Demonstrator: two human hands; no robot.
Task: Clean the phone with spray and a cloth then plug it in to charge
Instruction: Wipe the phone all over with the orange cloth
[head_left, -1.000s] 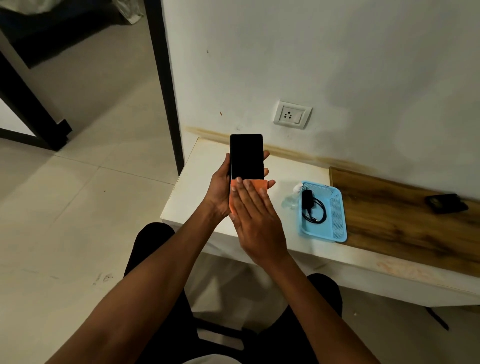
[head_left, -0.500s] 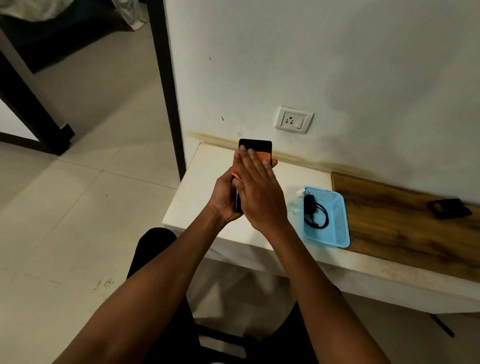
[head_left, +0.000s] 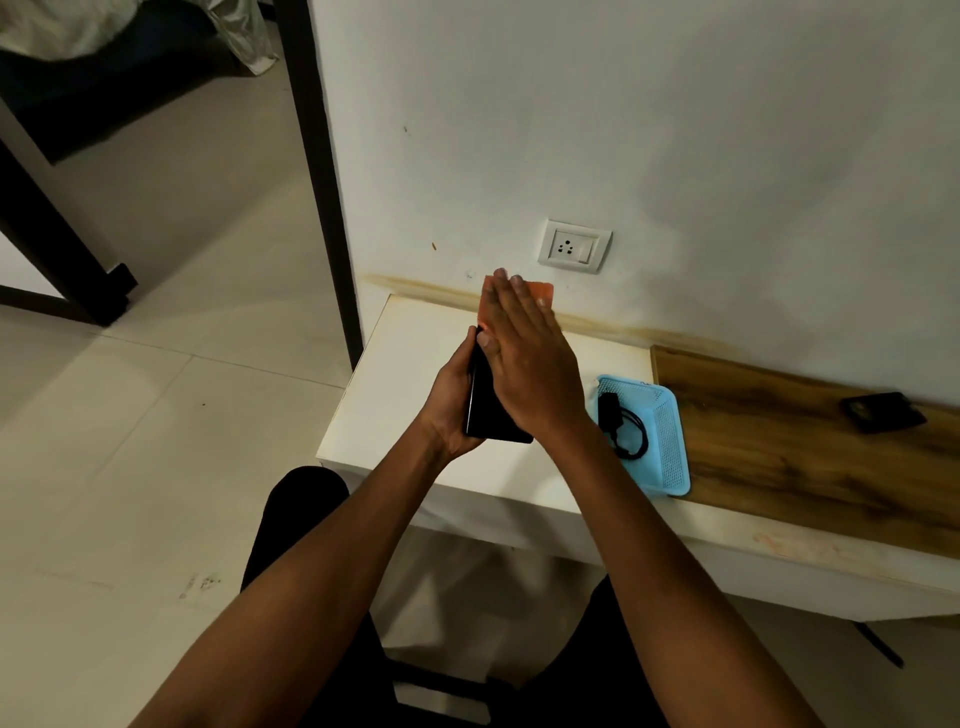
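- Gripping the phone (head_left: 485, 410) from its left edge, the left hand (head_left: 453, 397) held it up over the desk (head_left: 415, 374), thumb curled onto the near edge and fingers hidden behind.
- The right hand (head_left: 530, 364) lay flat with fingers straight and together, pressing an orange cloth (head_left: 540, 293) against the phone's face; it pinched nothing.
- The cloth showed past the fingertips at the top, and only the phone's lower left part was visible beneath the palm.
- A blue basket (head_left: 667, 447) sat on the desk just right of the hands, with a black charger (head_left: 613, 415) and its coiled cable inside.
- A white wall socket (head_left: 574, 246) was set in the wall above the desk, up and right of the cloth.
- A small dark object (head_left: 883, 411) lay on the wooden part of the desk, well apart to the right; what it was could not be told.
- The spray could not be made out clearly.
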